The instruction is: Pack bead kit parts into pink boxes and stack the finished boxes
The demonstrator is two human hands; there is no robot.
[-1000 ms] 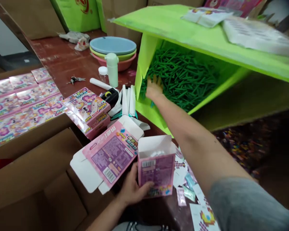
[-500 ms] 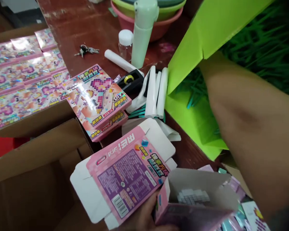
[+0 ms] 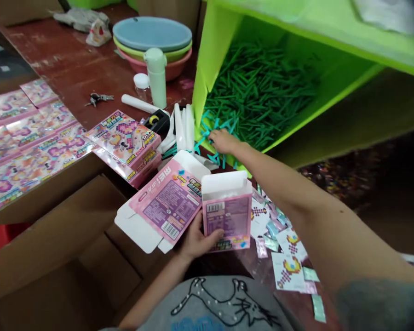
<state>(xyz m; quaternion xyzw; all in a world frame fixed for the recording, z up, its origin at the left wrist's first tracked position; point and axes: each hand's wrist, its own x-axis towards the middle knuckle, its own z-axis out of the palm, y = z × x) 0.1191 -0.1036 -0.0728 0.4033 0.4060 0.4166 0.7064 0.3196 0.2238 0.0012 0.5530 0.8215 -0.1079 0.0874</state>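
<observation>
My left hand (image 3: 198,239) is closed round the lower part of an upright pink box (image 3: 227,220), thumb across its printed back; the box's top flap is up. Against that hand's other side leans a flattened pink carton (image 3: 169,202) with white flaps. My right hand (image 3: 222,140) reaches to the teal plastic pieces (image 3: 205,126) at the mouth of a bright green bin (image 3: 202,69); its fingers are bent down among them, and what they hold is too small to make out. Green plastic pieces (image 3: 258,87) fill the bin.
Finished pink boxes (image 3: 124,138) are stacked left of the carton. An open cardboard box (image 3: 55,230) stands at lower left, with rows of pink boxes (image 3: 31,133) beyond. Cards (image 3: 288,271) and sachets lie at right. A bottle (image 3: 157,78), keys (image 3: 98,99) and basins (image 3: 152,34) stand behind.
The view has shifted back and shows more of the bin. My right hand has come into sight at the teal pieces. The held box is now upright, its printed back facing me.
</observation>
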